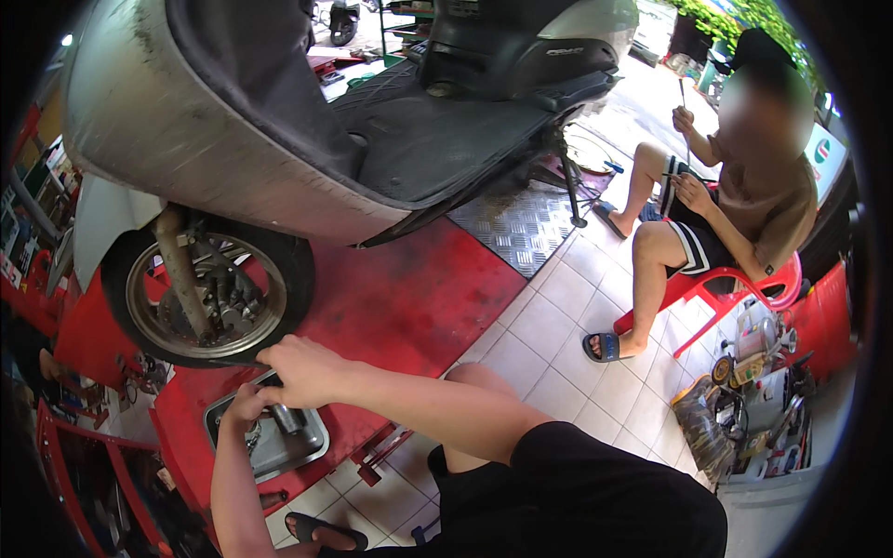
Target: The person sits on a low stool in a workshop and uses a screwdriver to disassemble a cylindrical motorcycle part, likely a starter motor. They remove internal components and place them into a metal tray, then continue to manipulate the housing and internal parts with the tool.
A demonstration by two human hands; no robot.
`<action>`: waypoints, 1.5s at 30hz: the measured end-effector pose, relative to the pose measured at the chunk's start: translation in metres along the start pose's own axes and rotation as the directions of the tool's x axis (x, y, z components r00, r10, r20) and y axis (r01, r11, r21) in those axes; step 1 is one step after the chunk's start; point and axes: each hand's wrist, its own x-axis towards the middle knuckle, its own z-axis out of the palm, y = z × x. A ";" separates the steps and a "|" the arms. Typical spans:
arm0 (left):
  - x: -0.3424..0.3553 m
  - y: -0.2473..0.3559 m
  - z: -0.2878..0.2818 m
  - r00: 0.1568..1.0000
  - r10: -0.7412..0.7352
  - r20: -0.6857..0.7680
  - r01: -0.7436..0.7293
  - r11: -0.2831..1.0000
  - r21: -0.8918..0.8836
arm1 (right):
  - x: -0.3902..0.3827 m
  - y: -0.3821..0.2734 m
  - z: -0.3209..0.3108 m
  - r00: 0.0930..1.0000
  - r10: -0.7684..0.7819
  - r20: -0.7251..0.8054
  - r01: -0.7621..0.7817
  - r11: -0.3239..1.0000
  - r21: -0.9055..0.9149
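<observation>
Both my hands are close together over a shallow metal tray (312, 449) on the red lift platform, just below the scooter's front wheel (206, 298). My left hand (244, 409) is closed, its fingers around one end of a dark metal cylinder (289, 420) that slants over the tray. Just above it, my right hand (302, 372) is curled with the fingertips turned down toward the left hand. What the right fingers hold is hidden behind the hand. Small metal parts (253, 437) lie in the tray beside my left wrist, too small to name.
The grey scooter (270, 149) stands on the red platform (400, 279). At right, another person (763, 205) sits on a red plastic chair (712, 288), holding a thin rod. Tools and containers (767, 372) crowd the right edge. A red rack (88, 465) stands at lower left.
</observation>
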 end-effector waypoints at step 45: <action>-0.203 -0.063 0.023 0.991 0.135 0.021 -0.120 0.791 0.599 | 0.008 -0.022 0.062 0.975 -0.058 0.214 0.118 0.953 -0.279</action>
